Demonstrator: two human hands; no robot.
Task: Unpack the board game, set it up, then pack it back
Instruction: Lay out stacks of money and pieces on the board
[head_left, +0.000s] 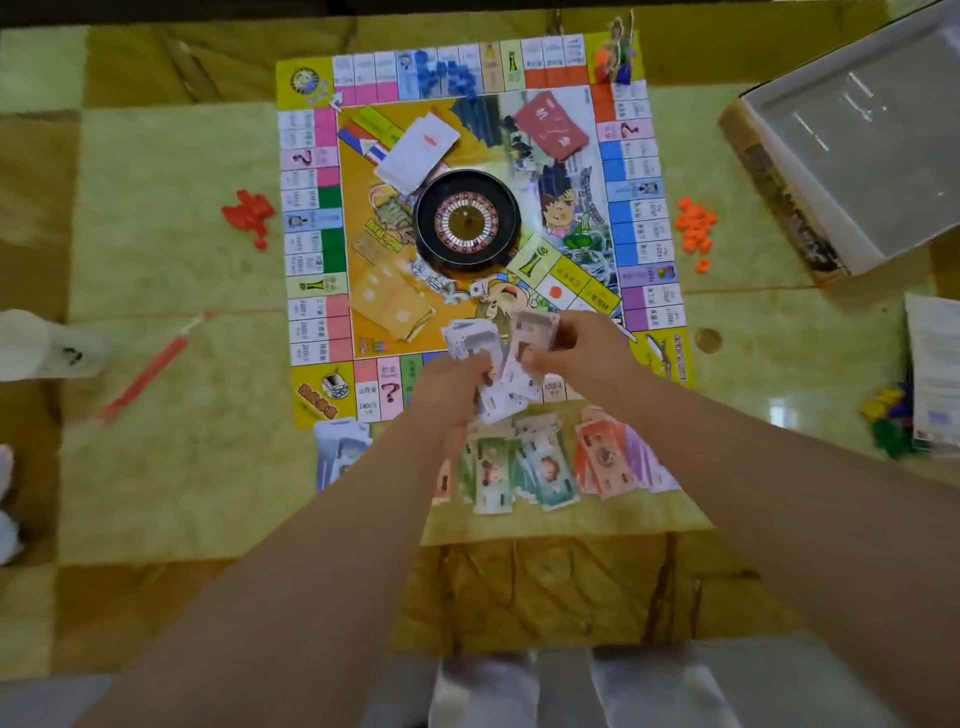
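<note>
Both the left hand (454, 387) and right hand (579, 353) pinch light, floppy play-money notes (474, 338) above the game board (311, 208), a slippery sheaf likely best held by its edges.

Glossy green-and-brown marbled tile floor (171, 218)
</note>
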